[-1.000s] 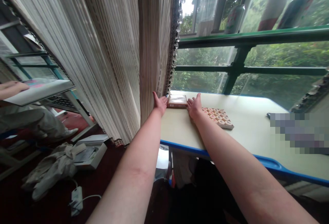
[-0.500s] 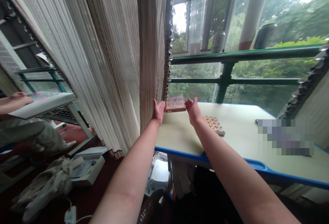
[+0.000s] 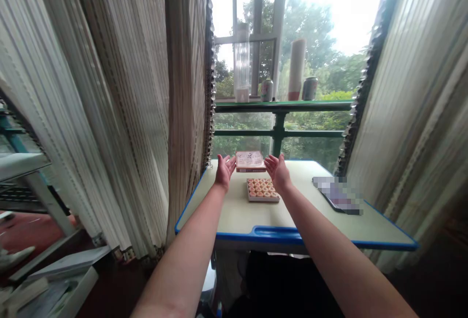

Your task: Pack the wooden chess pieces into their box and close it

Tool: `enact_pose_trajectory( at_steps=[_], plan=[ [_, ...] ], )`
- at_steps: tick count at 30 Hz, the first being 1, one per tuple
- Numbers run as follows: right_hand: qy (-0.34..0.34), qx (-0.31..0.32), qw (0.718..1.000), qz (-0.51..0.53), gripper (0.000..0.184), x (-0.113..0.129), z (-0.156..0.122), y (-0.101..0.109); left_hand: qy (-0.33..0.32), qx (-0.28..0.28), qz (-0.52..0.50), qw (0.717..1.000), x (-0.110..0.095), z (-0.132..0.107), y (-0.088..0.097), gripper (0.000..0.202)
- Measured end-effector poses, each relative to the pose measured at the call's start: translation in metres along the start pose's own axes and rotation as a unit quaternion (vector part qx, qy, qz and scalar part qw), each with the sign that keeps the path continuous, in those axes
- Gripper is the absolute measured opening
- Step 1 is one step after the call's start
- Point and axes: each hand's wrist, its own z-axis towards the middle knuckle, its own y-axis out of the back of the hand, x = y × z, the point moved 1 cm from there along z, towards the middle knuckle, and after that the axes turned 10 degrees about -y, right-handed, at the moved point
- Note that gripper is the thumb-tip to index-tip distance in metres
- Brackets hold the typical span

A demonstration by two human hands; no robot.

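My left hand (image 3: 224, 172) and my right hand (image 3: 278, 173) hold a flat box lid (image 3: 250, 160) between them. The fingertips press on its left and right sides, with both thumbs pointing up. Pale on top with dark brush-style characters, the lid has a brown front edge and appears raised above the table. Nearer to me, a shallow box tray (image 3: 263, 199) lies on the tabletop. Rows of round wooden game pieces (image 3: 261, 187) with markings fill it, like Chinese chess pieces. My right fingers partly cover its far right corner.
The cream table (image 3: 226, 215) has a blue edge and a pen groove (image 3: 276, 233). A blurred-out flat object (image 3: 338, 195) lies at the right. Behind, a green rail (image 3: 281, 106) bears two cans, a cup stack (image 3: 297, 69) and a clear tube. Curtains (image 3: 186, 89) hang at both sides.
My view has turned right. Both hands have carried the lid rightward, from left of the tray to just behind it. The tray's pieces now show more fully.
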Motion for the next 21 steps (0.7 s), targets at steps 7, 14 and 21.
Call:
enact_pose_trajectory(
  at_steps=[7,14,21],
  plan=[
    [0.005,-0.029,0.999,-0.025,0.046,0.011,0.002,0.031,0.044,0.006,0.005,0.999,0.032,-0.001,-0.018,0.074],
    [-0.030,-0.047,0.997,-0.055,0.045,0.001,-0.010,0.057,0.078,-0.002,0.030,0.996,0.048,-0.018,-0.012,0.076],
    [-0.027,-0.067,0.995,-0.064,0.043,-0.010,-0.028,0.075,0.080,-0.024,0.065,0.994,0.056,-0.043,-0.019,0.073]
  ],
)
